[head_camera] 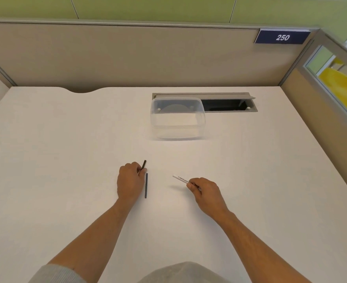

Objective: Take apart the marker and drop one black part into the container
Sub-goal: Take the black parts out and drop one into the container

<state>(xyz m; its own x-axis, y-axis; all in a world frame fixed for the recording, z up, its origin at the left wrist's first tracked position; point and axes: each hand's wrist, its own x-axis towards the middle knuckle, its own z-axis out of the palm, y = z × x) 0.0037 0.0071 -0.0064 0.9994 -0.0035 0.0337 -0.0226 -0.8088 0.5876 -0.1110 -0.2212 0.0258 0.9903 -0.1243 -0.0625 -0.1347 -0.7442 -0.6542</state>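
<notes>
Your two bare hands rest low over a white desk (66,152), the marker already in pieces between them. Your left hand (130,181) is curled closed around a short black part (144,164), whose ribbed end pokes up and away past your fingertips. Just beside that hand, on its right, a thin black rod (146,185) lies flat on the desk, pointing straight away from you; it is close to your thumb, though whether it touches cannot be told.

Your right hand (206,190) pinches the white marker barrel (181,179) between thumb and fingers. The barrel slants up and to the left, its free end clear of the desk surface, dark print running along its side.

Farther back and slightly right of centre stands the clear plastic container (177,129), open at the top, well apart from both hands. Its far edge overlaps a rectangular cable hatch (229,104) cut into the desk. A beige partition (127,56) closes off the rear, carrying a dark blue sign (282,37) that reads 250.
</notes>
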